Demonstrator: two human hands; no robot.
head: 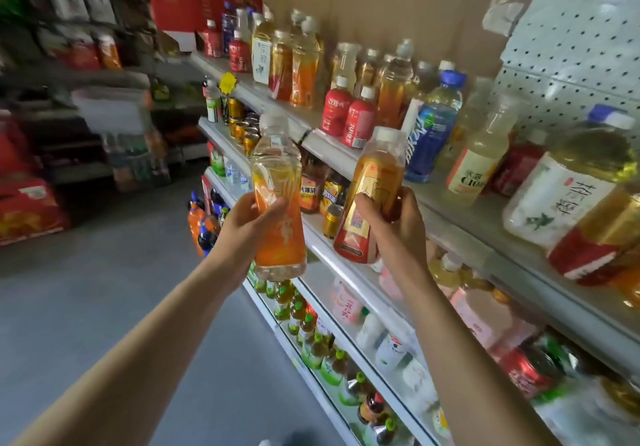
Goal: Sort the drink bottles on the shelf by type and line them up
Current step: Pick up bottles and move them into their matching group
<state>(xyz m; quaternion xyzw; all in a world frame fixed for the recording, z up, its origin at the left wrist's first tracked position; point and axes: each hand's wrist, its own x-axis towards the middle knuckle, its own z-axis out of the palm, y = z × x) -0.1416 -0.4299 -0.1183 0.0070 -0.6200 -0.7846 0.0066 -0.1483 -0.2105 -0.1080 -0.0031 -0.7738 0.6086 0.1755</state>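
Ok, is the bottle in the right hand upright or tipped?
Tipped: the right hand holds the bottle slanted in the air, its top leaning toward the shelf, its base nearer the aisle.

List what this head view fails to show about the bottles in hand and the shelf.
- Head view: the orange-label bottle has smeared print; the left hand covers its left side.
- Head view: the right hand hides the lower right side of the red-gold bottle.
- Head view: the red-label bottle is cut by the right edge.
- Head view: the far racks are motion-blurred.
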